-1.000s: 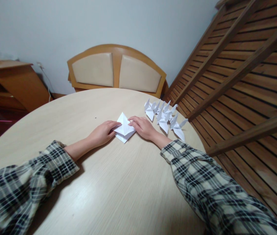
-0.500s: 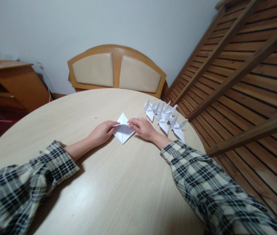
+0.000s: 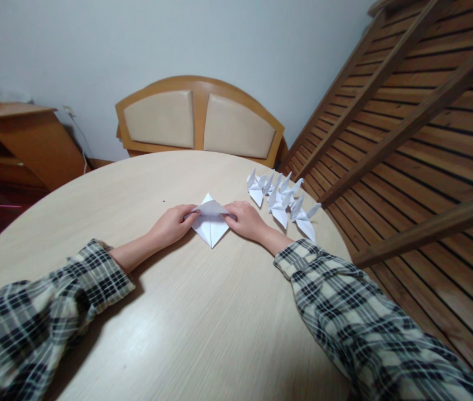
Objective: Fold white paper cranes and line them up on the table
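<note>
A white folded paper (image 3: pixel 211 226), diamond-shaped with a crease down its middle, is between my hands over the table. Its upper flap stands partly raised. My left hand (image 3: pixel 173 224) pinches the paper's left corner between thumb and fingers. At the right corner, my right hand (image 3: pixel 245 219) grips it the same way, with the thumb on the near side. Several white origami cranes (image 3: pixel 278 209) stand in a cluster to the right, beyond my right hand.
The round pale wooden table (image 3: pixel 186 323) carries all of this. Behind it is a padded headboard (image 3: pixel 196 83) against the wall. A slatted wooden panel (image 3: pixel 420 145) leans along the right side. A brown desk (image 3: pixel 31 139) stands at the far left.
The paper's upper flap has lifted and opened up toward the far point. My fingers have shifted outward to the side corners, with the thumbs now on them. The cranes have not moved.
</note>
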A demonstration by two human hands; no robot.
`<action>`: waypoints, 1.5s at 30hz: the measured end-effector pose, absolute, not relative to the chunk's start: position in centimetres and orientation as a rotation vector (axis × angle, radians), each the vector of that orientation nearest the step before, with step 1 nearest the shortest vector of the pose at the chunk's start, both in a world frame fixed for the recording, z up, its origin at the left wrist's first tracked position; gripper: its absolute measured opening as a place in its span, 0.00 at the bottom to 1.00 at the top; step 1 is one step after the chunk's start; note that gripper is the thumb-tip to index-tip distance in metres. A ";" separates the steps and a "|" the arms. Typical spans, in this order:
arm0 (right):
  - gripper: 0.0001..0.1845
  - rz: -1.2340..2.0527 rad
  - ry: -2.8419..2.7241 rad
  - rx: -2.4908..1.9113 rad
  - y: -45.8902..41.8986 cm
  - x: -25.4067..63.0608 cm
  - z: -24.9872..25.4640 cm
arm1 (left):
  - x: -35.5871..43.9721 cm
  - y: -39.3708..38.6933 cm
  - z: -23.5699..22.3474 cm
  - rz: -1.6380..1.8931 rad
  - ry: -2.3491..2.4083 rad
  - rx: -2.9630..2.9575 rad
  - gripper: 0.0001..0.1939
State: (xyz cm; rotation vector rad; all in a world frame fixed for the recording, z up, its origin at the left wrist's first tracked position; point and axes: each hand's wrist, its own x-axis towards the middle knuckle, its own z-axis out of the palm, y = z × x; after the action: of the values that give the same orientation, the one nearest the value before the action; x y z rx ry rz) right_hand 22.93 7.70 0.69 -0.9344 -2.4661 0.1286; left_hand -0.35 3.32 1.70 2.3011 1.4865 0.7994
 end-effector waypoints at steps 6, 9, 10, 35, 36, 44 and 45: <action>0.11 0.117 -2.449 -0.942 7.7 22.8 0.8 | -0.4 3.4 1.6 0.814 1.481 2.201 0.18; 0.11 0.139 -2.417 -0.961 7.7 22.8 0.8 | -0.4 3.5 1.6 0.818 1.474 2.185 0.18; 0.11 0.153 -2.398 -0.968 7.7 22.8 0.7 | -0.4 3.5 1.6 0.824 1.472 2.181 0.18; 0.11 0.552 -2.066 -1.128 8.5 23.1 0.2 | -0.6 4.1 1.4 0.961 1.162 2.041 0.23; 0.11 0.553 -2.068 -1.128 8.5 23.1 0.2 | -0.6 4.0 1.4 0.953 1.161 2.045 0.23; 0.11 0.606 -2.072 -1.124 8.0 23.0 0.7 | -0.6 3.7 1.6 0.915 1.121 2.165 0.23; 0.10 0.618 -2.071 -1.118 7.9 23.0 0.7 | -0.6 3.6 1.7 0.910 1.109 2.190 0.22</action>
State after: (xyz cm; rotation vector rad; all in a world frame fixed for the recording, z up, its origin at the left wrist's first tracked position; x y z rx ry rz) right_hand 23.01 7.91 0.73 -1.1179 -2.0706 0.6176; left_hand -0.64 3.63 1.65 2.1895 1.1095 0.9096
